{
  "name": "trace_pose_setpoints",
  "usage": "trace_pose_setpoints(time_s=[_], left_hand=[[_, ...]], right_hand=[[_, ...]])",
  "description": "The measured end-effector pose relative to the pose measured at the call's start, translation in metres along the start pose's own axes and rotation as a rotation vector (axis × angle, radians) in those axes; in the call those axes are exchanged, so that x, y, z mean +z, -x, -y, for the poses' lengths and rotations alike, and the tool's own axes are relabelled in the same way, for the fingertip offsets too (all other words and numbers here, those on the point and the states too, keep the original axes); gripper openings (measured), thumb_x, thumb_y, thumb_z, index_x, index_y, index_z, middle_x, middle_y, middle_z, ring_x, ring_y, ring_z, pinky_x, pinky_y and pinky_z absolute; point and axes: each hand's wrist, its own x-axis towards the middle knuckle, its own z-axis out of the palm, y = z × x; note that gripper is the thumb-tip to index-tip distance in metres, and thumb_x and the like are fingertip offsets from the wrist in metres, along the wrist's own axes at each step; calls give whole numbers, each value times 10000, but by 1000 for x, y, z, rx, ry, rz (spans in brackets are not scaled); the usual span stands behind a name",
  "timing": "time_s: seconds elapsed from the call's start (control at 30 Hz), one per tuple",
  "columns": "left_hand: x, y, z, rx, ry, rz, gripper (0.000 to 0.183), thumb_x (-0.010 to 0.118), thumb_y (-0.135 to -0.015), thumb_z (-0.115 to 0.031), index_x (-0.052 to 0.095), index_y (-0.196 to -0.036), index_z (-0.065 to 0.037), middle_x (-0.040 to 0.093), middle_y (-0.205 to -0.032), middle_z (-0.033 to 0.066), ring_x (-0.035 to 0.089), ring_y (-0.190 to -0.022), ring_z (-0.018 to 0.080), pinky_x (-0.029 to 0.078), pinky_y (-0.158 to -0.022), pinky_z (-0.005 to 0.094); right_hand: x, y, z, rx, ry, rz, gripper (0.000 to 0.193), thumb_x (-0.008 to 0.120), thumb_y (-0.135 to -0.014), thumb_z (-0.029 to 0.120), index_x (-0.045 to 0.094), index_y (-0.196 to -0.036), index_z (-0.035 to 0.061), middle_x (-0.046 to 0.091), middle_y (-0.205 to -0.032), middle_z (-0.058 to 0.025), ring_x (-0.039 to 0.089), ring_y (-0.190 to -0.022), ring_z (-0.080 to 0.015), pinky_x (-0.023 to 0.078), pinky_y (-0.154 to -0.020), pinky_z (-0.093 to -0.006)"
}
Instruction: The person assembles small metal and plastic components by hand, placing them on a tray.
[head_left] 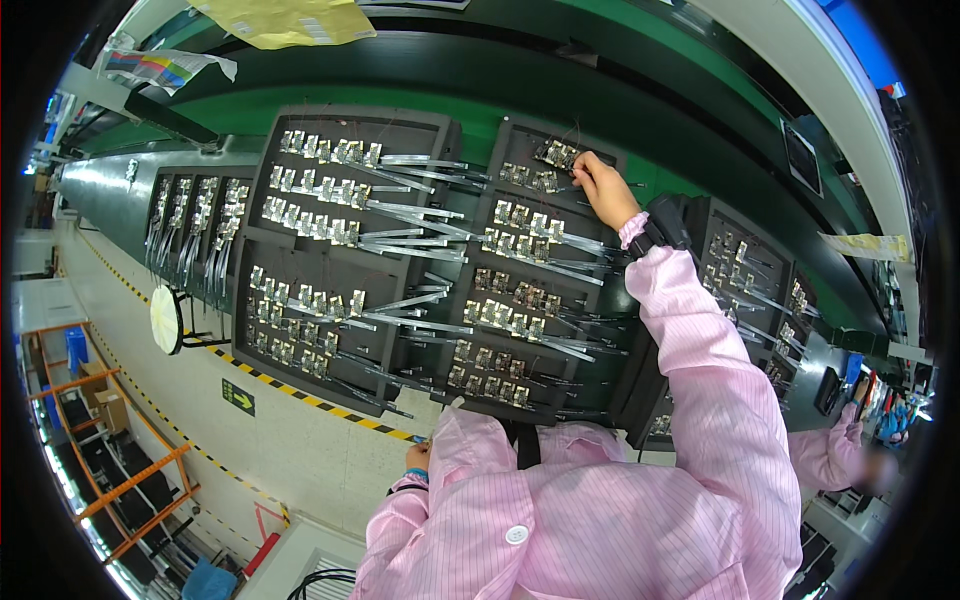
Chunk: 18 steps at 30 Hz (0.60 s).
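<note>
At the far end of the middle dark foam tray, my right hand is closed in a pinch at the edge of a small circuit board. Thin wires rise from that board. Rows of similar boards with flat silvery strips lie nearer to me in the same tray. My left hand hangs low beside my body, off the near edge of the trays. Its fingers are mostly hidden, and a small bluish thing shows by them, too small to make out.
More foam trays with boards stand to the left and right on the green bench. A round pale stool is at the left, past it an orange-framed rack. Another person in pink is at far right.
</note>
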Motion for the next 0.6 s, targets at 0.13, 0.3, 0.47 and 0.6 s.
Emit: trace_pose_setpoints(time_s=[0.13,0.3,0.47,0.6], left_hand=[[-1,-1,-4,13,-24,8,356,663,-699,-347,649,-774,1,620,-692,214,627,-658,305,465,-623,355],[-5,3,-16,-16,-20,-2,364,663,-700,-357,651,-788,-4,627,-715,211,637,-699,309,471,-640,354],[-3,3,-9,-42,-1,7,377,667,-704,-372,655,-797,-8,639,-727,203,644,-711,288,471,-649,351],[-4,8,-12,43,21,-29,342,640,-744,-335,653,-786,4,597,-688,239,620,-701,374,467,-605,401]], right_hand=[[0,7,-7,40,-18,4,81,492,-886,101,467,-905,26,603,-748,-176,631,-679,-311,472,-608,-376],[-5,10,-5,119,-71,-34,71,505,-875,100,480,-898,39,600,-761,-148,615,-729,-306,459,-628,-379],[-18,-11,7,-89,136,-164,78,539,-849,137,527,-880,67,581,-823,-93,541,-840,-296,404,-742,-388],[-20,-31,18,-112,162,-114,74,550,-846,162,550,-872,93,586,-799,-59,537,-807,-264,400,-724,-381]])
